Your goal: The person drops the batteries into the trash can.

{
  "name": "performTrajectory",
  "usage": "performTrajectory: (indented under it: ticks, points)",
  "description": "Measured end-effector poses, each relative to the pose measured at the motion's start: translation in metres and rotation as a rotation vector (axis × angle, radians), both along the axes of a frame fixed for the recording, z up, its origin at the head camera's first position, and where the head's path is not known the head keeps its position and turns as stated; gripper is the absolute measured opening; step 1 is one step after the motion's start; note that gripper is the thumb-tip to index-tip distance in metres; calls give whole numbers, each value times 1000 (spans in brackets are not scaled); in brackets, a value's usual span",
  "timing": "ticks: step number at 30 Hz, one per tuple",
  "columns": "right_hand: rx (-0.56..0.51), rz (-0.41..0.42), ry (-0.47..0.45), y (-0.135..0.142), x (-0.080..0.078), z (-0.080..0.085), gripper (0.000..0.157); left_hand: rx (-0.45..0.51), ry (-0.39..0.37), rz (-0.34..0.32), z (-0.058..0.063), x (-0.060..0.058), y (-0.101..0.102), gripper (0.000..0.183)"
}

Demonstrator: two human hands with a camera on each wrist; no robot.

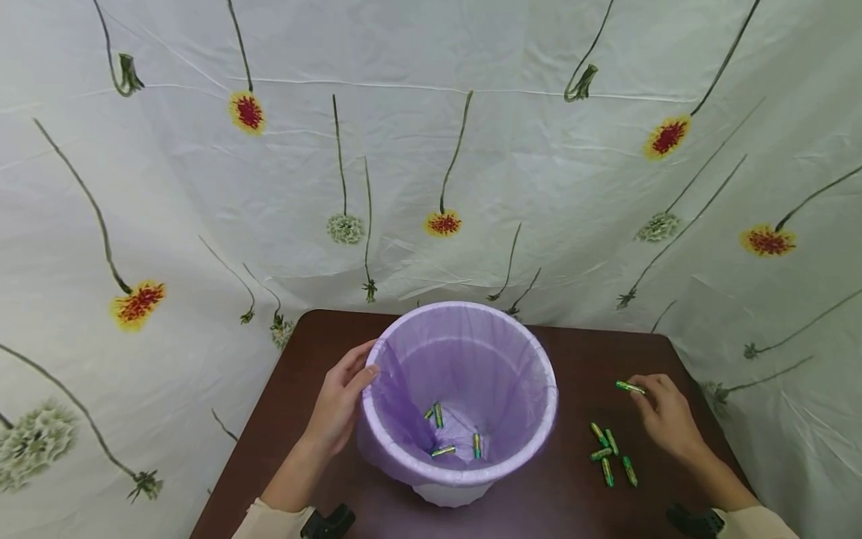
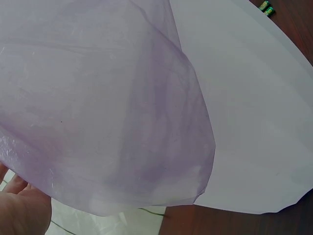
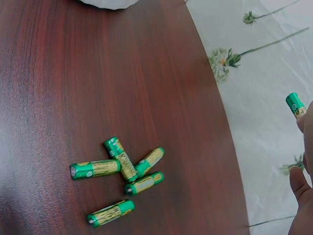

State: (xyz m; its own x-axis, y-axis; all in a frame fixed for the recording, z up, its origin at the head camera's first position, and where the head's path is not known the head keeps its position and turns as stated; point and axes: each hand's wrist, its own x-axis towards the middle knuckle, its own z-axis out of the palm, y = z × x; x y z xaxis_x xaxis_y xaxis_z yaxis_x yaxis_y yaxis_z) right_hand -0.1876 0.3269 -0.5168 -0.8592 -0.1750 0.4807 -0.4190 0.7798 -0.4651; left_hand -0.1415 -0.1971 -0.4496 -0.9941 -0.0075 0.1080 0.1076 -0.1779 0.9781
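A white trash can (image 1: 450, 494) lined with a thin purple bag (image 1: 377, 442) stands on the table. My left hand (image 1: 334, 408) grips its left rim, thumb over the edge and fingers along the outside. In the left wrist view the bag's loose skirt (image 2: 161, 122) hangs over the can's wall, and part of that hand (image 2: 27, 208) shows at the corner. Several green and gold batteries (image 1: 477, 445) lie on the can's bottom. Over the table's right side, my right hand (image 1: 670, 419) pinches one battery (image 1: 629, 387) between thumb and fingers. Below it several more batteries (image 3: 145, 183) lie in a loose cluster.
The dark brown wooden table (image 1: 572, 509) has rounded far corners. A pale sheet printed with flowers (image 1: 404, 150) hangs behind it and down both sides. Black wrist straps (image 1: 328, 522) sit at both cuffs.
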Motion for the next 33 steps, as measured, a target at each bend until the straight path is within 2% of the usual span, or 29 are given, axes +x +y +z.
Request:
performTrajectory:
  ticks: [7,12,18,33]
  points:
    - [35,37,44,-4,-5,17,22,-3,0,-8,-1,-1,2,47]
    - [50,56,40,-7,-8,29,21,-6,1,-12,0,-3,3,47]
    - [28,69,19,-16,-11,42,21,-7,1,0,0,-2,3,47]
    - [-15,176,22,-47,-15,64,21,-13,11,0,0,-1,1,46]
